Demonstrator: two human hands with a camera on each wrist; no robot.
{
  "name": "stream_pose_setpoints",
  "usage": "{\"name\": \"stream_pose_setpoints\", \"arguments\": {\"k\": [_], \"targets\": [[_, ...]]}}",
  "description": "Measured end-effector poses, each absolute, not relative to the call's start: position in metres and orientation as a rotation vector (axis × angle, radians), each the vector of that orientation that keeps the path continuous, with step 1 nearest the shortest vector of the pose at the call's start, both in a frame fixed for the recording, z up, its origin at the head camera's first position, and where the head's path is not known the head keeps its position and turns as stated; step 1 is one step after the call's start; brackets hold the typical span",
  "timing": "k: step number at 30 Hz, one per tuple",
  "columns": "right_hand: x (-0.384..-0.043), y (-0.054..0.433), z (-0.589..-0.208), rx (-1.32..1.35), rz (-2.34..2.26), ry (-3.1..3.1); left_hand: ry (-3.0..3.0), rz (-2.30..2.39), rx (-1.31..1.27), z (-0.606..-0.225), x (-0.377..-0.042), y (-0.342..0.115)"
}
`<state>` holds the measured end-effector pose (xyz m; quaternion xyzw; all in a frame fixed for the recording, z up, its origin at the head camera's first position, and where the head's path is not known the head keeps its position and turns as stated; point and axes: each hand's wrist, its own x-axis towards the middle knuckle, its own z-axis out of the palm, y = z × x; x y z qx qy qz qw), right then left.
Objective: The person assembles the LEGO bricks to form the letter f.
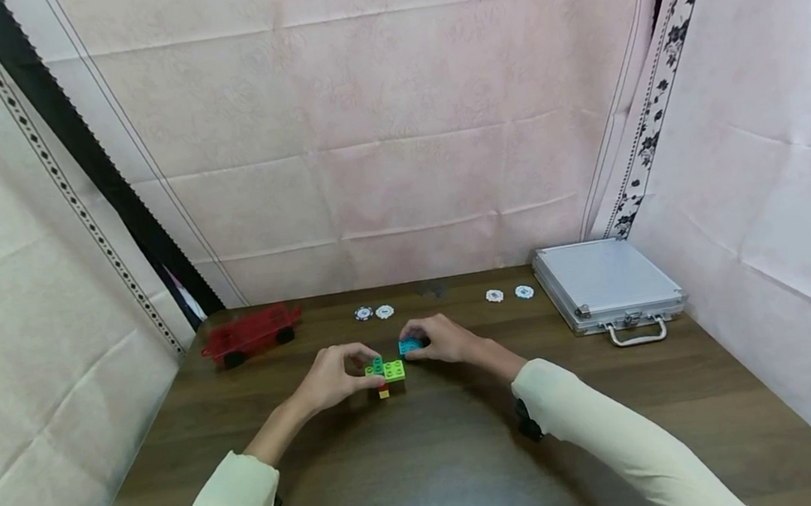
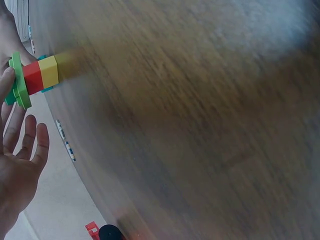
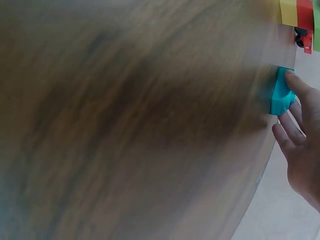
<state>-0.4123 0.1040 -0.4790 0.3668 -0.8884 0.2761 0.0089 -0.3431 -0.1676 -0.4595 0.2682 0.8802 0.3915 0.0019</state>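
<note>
Near the middle of the table, my left hand [image 1: 333, 376] pinches a small stack of toy building blocks between thumb and fingers. The stack has a lime green block [image 1: 395, 370] with studs and a darker green block [image 1: 377, 365] on top of it. Beneath the lime piece sit a red block [image 2: 33, 78] and a yellow block [image 2: 49, 71], best seen in the left wrist view. Just to the right and slightly farther back, my right hand [image 1: 449, 339] pinches a turquoise block [image 3: 281, 92] by its ends, at or near the tabletop. The two hands are close together but apart.
A red toy vehicle [image 1: 253, 335] with black wheels stands at the back left. Poker chips lie along the back in two pairs, one pair left [image 1: 385, 312] and one right [image 1: 495, 296]. A silver case [image 1: 610, 284] rests at the back right. Pale cloth [image 1: 405, 119] hangs behind the table.
</note>
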Motion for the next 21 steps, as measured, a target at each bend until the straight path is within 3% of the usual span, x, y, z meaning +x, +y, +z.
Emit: {"name": "stream_pose_setpoints", "arguments": {"k": [21], "targets": [[-0.387,0.101,-0.424,1.276,0.823,-2.623,2.771,1.249,0.86,-0.462,-0.342,-0.167]]}}
